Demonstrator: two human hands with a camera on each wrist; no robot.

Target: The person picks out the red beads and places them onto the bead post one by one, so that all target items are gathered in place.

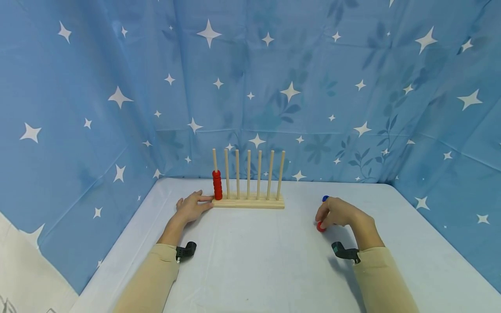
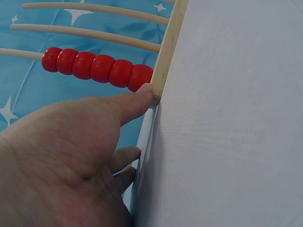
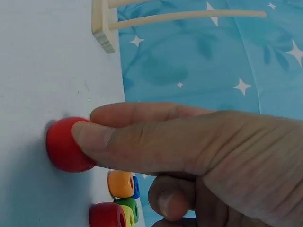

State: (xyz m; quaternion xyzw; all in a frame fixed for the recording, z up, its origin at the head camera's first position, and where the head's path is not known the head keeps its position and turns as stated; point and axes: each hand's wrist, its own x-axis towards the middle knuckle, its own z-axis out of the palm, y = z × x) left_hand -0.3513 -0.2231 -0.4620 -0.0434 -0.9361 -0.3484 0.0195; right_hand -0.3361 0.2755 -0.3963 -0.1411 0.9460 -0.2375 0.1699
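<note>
A pale wooden rack (image 1: 248, 203) with several upright pegs stands toward the back of the table. Its leftmost peg carries a stack of several red beads (image 1: 217, 185). My left hand (image 1: 190, 208) holds the left end of the rack's base between thumb and index finger; the left wrist view shows the thumb tip at the base's corner, just below the lowest bead. Well right of the rack, my right hand (image 1: 339, 212) pinches a single red bead (image 3: 68, 144) between thumb and index finger. That bead is at the tabletop; whether it touches cannot be told.
Loose beads lie beyond my right hand: an orange bead (image 3: 120, 184), a green bead (image 3: 127, 205), a yellow one partly hidden, another red bead (image 3: 106, 215), and a blue bead (image 1: 325, 198). A blue star-patterned curtain (image 1: 250, 87) surrounds the white table (image 1: 250, 261).
</note>
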